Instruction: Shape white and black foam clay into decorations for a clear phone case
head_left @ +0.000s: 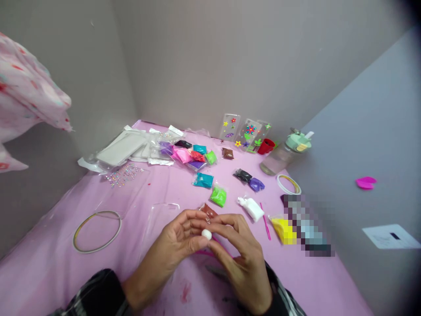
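Head view: the left hand (177, 237) and right hand (241, 250), both partly curled, hold a white ball (206, 234) between their fingertips above the table (305, 276); squeezing too hard could flatten it.

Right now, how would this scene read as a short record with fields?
left hand: fingertips on a small white ball
right hand: fingertips at the same ball
just beyond hands: reddish-brown packet
right of hands: white packet, pink stick, yellow packet
near back wall: flower-decorated clear cases
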Demonstrator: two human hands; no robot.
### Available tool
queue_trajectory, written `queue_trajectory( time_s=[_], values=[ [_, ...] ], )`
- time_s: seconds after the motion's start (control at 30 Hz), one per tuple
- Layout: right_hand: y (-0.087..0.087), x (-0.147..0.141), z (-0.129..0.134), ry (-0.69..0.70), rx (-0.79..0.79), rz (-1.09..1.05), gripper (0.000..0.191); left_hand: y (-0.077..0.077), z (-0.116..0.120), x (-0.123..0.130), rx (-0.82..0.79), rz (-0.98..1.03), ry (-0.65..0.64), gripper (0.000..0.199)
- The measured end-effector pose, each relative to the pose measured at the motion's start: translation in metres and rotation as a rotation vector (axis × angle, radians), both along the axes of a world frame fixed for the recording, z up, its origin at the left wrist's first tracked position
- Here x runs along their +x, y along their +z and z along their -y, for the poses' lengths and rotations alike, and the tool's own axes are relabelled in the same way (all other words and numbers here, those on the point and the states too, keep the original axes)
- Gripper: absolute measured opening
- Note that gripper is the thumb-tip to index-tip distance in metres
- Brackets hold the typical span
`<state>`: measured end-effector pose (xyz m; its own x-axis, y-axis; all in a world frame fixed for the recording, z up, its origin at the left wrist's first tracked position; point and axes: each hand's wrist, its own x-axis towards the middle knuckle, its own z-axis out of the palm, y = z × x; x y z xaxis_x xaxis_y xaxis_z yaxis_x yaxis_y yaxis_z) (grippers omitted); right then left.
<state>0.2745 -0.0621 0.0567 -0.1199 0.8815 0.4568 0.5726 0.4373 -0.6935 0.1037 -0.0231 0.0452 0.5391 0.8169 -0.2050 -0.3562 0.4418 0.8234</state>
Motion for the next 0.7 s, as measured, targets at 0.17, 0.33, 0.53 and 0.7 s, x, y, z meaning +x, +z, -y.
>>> queue_trajectory(
  time_s=[0.17, 0.33, 0.53, 0.7],
  values=[
    [0.0010, -0.0004, 0.0004, 0.014, -0.001, -0.006, 0.030, -0.0021, -0.0007, -0.0010, 0.005, -0.001, -0.011, 0.031],
    [0.0023, 0.0000, 0.0016, 0.024, -0.003, 0.010, 0.031, -0.0026, -0.0006, -0.0005, 0.023, 0.025, -0.024, 0.034],
    [0.0028, 0.0003, 0.0011, 0.046, -0.001, 0.019, 0.032, -0.0007, -0.0007, -0.0006, 0.013, 0.026, -0.007, 0.036],
    [0.0021, -0.0001, 0.0007, 0.045, -0.018, 0.012, 0.031, -0.0012, -0.0019, -0.0008, 0.009, 0.020, -0.016, 0.033]
  ],
)
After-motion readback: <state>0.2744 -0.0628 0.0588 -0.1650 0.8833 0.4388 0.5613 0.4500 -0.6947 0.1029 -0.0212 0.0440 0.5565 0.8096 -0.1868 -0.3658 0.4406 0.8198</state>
